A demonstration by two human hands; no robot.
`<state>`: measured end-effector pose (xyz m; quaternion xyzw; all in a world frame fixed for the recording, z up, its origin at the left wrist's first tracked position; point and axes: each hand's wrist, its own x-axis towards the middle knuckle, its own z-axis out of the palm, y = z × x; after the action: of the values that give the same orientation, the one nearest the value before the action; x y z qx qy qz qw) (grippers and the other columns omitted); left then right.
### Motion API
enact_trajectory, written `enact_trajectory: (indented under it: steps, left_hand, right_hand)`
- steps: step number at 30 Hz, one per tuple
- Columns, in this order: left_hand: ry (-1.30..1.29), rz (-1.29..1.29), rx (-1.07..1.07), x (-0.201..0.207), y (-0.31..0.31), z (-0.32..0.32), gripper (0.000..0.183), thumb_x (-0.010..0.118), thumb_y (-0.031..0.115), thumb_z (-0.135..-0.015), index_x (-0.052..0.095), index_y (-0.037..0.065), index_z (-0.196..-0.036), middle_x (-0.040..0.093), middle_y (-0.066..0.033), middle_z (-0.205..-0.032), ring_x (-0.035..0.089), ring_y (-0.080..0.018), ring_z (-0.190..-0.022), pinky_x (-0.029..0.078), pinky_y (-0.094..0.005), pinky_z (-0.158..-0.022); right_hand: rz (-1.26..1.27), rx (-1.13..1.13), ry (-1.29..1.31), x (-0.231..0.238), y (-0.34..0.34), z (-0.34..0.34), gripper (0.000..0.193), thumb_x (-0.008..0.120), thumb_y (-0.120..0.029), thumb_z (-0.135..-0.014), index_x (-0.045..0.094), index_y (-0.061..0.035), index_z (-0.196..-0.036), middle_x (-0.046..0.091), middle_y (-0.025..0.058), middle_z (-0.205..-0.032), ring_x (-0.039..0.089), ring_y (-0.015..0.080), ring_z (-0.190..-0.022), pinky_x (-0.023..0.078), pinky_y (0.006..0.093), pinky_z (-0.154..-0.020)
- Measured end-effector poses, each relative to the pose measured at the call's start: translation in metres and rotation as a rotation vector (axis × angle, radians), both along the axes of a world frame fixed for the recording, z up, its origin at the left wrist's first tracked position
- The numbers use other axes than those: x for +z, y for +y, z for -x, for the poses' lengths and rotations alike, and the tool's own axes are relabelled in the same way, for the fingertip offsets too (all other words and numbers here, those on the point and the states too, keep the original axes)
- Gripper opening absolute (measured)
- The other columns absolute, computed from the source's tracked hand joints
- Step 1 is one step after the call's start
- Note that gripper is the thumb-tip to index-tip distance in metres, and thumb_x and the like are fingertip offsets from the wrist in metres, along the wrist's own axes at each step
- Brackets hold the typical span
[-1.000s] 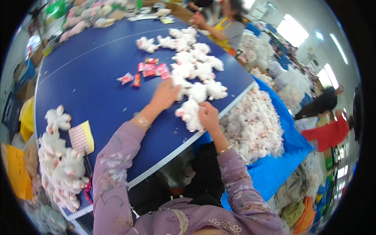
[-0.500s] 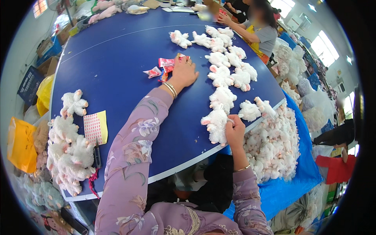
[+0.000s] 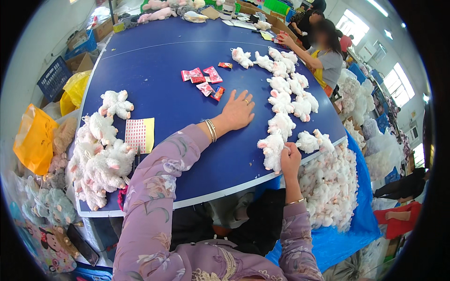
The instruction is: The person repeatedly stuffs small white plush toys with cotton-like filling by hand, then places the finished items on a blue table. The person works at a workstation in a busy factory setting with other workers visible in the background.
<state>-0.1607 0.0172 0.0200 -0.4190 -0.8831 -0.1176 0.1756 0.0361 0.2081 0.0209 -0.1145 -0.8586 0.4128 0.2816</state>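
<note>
My left hand [image 3: 238, 111] lies on the blue tabletop with its fingers stretched out and holds nothing. Just beyond it are several small red and pink wrapped packets [image 3: 212, 75], loosely scattered. My right hand [image 3: 290, 160] is closed at the table's near edge, against the side of a white plush lamb [image 3: 272, 152]. What its curled fingers grip is hidden. From that lamb a line of similar fluffy lambs [image 3: 281, 101] runs away toward the far side. Two more lambs [image 3: 308, 142] lie just right of the line.
At the left edge white lambs [image 3: 101, 161] are heaped beside a sheet of small red stickers [image 3: 138, 133]. To the right, a blue sheet [image 3: 349, 218] surrounds a large pile of small white plush pieces [image 3: 328, 187]. A co-worker [image 3: 323, 56] sits at the far right side.
My left hand has let go of the packets and drawn back toward me and right, leaving them spread out. My right hand stays closed beside the nearest lamb. The view has shifted.
</note>
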Motion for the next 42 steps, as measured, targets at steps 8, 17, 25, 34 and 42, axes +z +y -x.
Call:
enact_trajectory:
  steps: [8, 17, 25, 34, 42]
  left_hand:
    - [0.095, 0.024, 0.132, 0.003, 0.015, 0.085, 0.054, 0.048, 0.041, -0.09, 0.055, 0.003, -0.128, 0.043, -0.0165, -0.143, 0.027, -0.0318, -0.14, 0.019, -0.0569, -0.111]
    - [0.05, 0.104, 0.367, 0.006, -0.013, 0.154, 0.068, 0.051, 0.054, -0.086, 0.063, -0.007, -0.113, 0.058, -0.0244, -0.124, 0.042, -0.0356, -0.129, 0.014, -0.0542, -0.112]
    - [0.174, 0.131, 0.478, 0.027, -0.102, 0.128, 0.056, 0.047, 0.046, -0.091, 0.062, -0.003, -0.113, 0.056, -0.0161, -0.125, 0.046, -0.0296, -0.119, 0.029, -0.0558, -0.1]
    - [-0.139, 0.107, -0.253, 0.004, -0.053, -0.006, 0.064, 0.047, 0.046, -0.093, 0.044, -0.003, -0.134, 0.038, -0.0202, -0.145, 0.029, -0.0337, -0.139, 0.026, -0.0493, -0.112]
    - [-0.142, -0.003, 0.049, -0.009, -0.099, 0.07, 0.066, 0.05, 0.043, -0.092, 0.045, -0.01, -0.13, 0.042, -0.0283, -0.139, 0.038, -0.0402, -0.132, 0.03, -0.0439, -0.111]
  right_hand:
    - [-0.124, -0.072, 0.009, -0.004, 0.006, -0.004, 0.015, 0.053, -0.008, -0.08, 0.062, 0.0009, -0.088, 0.056, 0.0117, -0.06, 0.054, 0.019, -0.053, 0.043, 0.0328, -0.054]
    - [-0.051, -0.091, -0.043, 0.0, 0.003, -0.005, 0.013, 0.057, -0.011, -0.08, 0.062, -0.0022, -0.088, 0.058, 0.0157, -0.06, 0.058, 0.0283, -0.053, 0.044, 0.0368, -0.052]
    - [-0.124, -0.11, -0.031, -0.005, 0.006, -0.002, 0.015, 0.058, -0.015, -0.08, 0.062, -0.0043, -0.089, 0.059, 0.0158, -0.062, 0.059, 0.0326, -0.057, 0.044, 0.0399, -0.053]
    - [-0.145, -0.112, -0.004, -0.005, 0.004, -0.003, 0.016, 0.057, -0.018, -0.081, 0.061, -0.0038, -0.087, 0.06, 0.0182, -0.065, 0.061, 0.0373, -0.062, 0.046, 0.0444, -0.056]
    - [-0.151, -0.134, -0.006, -0.003, 0.004, -0.001, 0.017, 0.057, -0.02, -0.08, 0.062, -0.0053, -0.087, 0.062, 0.0173, -0.068, 0.062, 0.037, -0.067, 0.047, 0.045, -0.06]
